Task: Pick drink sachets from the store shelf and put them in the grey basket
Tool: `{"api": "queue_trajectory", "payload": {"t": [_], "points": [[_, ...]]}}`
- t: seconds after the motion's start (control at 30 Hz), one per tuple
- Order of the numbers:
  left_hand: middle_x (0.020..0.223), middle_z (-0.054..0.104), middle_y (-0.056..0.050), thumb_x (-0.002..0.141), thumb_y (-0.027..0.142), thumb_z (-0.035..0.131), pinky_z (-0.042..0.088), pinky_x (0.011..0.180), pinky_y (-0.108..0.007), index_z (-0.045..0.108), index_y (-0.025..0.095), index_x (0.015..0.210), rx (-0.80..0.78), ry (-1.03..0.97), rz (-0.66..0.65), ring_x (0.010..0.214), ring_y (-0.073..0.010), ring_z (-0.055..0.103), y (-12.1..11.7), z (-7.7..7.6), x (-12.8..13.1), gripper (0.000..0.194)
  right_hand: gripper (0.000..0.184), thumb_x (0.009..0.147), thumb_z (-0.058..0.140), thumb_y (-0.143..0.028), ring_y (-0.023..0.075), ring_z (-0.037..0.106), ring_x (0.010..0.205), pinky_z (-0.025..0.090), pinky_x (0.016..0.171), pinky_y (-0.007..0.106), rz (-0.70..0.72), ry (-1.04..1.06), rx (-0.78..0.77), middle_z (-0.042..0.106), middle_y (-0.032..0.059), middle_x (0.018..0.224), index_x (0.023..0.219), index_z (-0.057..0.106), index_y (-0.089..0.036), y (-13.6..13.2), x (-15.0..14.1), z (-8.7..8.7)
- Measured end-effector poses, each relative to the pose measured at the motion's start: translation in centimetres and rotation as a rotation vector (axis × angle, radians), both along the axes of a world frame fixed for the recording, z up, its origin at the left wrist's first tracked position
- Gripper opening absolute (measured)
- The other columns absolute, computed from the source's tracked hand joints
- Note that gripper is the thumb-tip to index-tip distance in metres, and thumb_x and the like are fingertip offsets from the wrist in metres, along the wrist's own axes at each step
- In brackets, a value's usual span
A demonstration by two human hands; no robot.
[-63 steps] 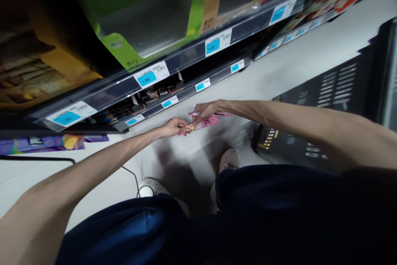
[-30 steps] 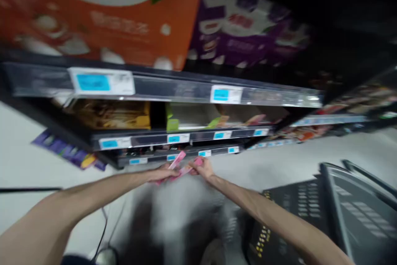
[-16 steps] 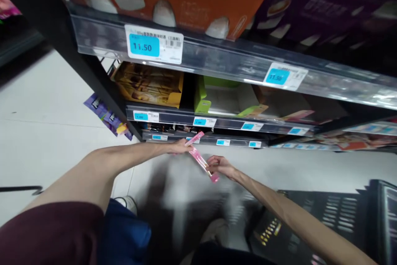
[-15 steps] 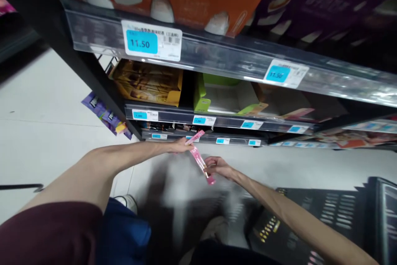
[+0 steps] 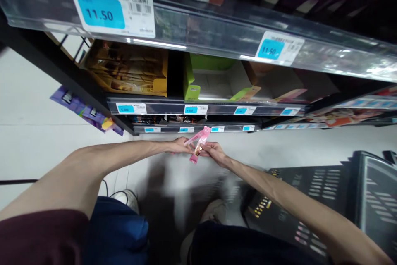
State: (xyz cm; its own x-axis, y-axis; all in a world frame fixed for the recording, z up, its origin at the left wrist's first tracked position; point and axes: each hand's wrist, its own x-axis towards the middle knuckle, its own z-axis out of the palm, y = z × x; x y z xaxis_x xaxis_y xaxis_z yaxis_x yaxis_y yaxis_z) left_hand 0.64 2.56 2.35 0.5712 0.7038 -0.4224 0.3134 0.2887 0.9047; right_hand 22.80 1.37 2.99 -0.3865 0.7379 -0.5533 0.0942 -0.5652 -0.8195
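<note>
In front of the lowest shelf, my left hand (image 5: pixel 179 145) is closed on a slim pink stick sachet (image 5: pixel 192 138) that slants up to the right. My right hand (image 5: pixel 215 151) grips another pink stick sachet (image 5: pixel 204 135) between thumb and fingers. This second one has a shiny gold-brown patch and stands nearly upright, crossing in front of the first. The two hands are close together, their fingertips almost meeting. Whether my left fingers also touch the second sachet cannot be made out.
Above the hands are a yellow carton of sachets (image 5: pixel 130 70), a green display box (image 5: pixel 194 85) and a shelf edge with price tags (image 5: pixel 190 110). Purple packets (image 5: pixel 85 108) hang by the left post. A dark shopping basket (image 5: pixel 297 199) stands at right. A cable (image 5: pixel 18 182) runs at left.
The right hand's sachet has swung from hanging down to the right to nearly upright across the other sachet. My right hand has come up and closer to my left. The view has shifted slightly.
</note>
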Motion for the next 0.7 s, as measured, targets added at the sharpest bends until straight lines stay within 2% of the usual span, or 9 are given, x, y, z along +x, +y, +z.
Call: {"api": "queue_trajectory", "payload": {"t": [0.1, 0.3, 0.5, 0.57, 0.63, 0.7], "points": [[0.069, 0.067, -0.003, 0.065, 0.052, 0.076, 0.034, 0.05, -0.023, 0.072, 0.014, 0.084, 0.045, 0.071, -0.049, 0.057, -0.013, 0.052, -0.23, -0.06, 0.25, 0.043, 0.045, 0.067, 0.076, -0.056, 0.0242, 0.071, 0.087, 0.054, 0.091, 0.04, 0.004, -0.002, 0.0, 0.074, 0.0092, 0.091, 0.086, 0.074, -0.015, -0.19, -0.42, 0.52], [0.073, 0.068, -0.004, 0.065, 0.05, 0.076, 0.038, 0.057, -0.024, 0.07, 0.014, 0.076, 0.067, 0.061, -0.017, 0.066, -0.0155, 0.057, -0.15, -0.11, 0.21, 0.038, 0.045, 0.064, 0.078, -0.054, 0.0236, 0.071, 0.084, 0.054, 0.089, 0.039, 0.007, 0.001, -0.028, 0.075, 0.0096, 0.088, 0.087, 0.075, -0.015, -0.18, -0.83, 0.77], [0.072, 0.066, -0.003, 0.065, 0.054, 0.076, 0.037, 0.053, -0.023, 0.068, 0.014, 0.079, 0.053, -0.009, -0.011, 0.062, -0.0133, 0.054, -0.37, -0.13, 0.24, 0.043, 0.041, 0.066, 0.08, -0.047, 0.0208, 0.071, 0.08, 0.057, 0.076, 0.033, -0.005, -0.026, 0.01, 0.074, 0.0093, 0.089, 0.089, 0.073, -0.014, 0.05, -0.64, 0.36], [0.064, 0.061, -0.001, 0.066, 0.064, 0.071, 0.032, 0.046, -0.022, 0.069, 0.015, 0.088, -0.013, 0.021, -0.032, 0.05, -0.0103, 0.045, -0.43, -0.24, 0.27, 0.054, 0.043, 0.064, 0.082, -0.045, 0.0206, 0.071, 0.078, 0.057, 0.07, 0.03, -0.013, -0.05, 0.034, 0.074, 0.0087, 0.088, 0.091, 0.071, -0.014, 0.15, -0.55, 0.3], [0.06, 0.059, 0.0, 0.07, 0.076, 0.058, 0.026, 0.041, -0.022, 0.069, 0.015, 0.095, -0.118, 0.051, -0.039, 0.041, -0.0081, 0.036, -0.4, -0.37, 0.38, 0.067, 0.044, 0.062, 0.083, -0.042, 0.0209, 0.071, 0.078, 0.056, 0.068, 0.028, -0.017, -0.062, 0.047, 0.074, 0.008, 0.085, 0.094, 0.07, -0.014, 0.22, -0.45, 0.24], [0.067, 0.065, -0.004, 0.073, 0.083, 0.044, 0.028, 0.041, -0.023, 0.067, 0.014, 0.098, -0.221, 0.019, -0.012, 0.04, -0.008, 0.037, -0.29, -0.56, 0.6, 0.077, 0.045, 0.062, 0.084, -0.04, 0.0216, 0.071, 0.079, 0.056, 0.067, 0.029, -0.019, -0.054, 0.047, 0.075, 0.0071, 0.084, 0.096, 0.068, -0.015, 0.21, -0.35, 0.15]]}}
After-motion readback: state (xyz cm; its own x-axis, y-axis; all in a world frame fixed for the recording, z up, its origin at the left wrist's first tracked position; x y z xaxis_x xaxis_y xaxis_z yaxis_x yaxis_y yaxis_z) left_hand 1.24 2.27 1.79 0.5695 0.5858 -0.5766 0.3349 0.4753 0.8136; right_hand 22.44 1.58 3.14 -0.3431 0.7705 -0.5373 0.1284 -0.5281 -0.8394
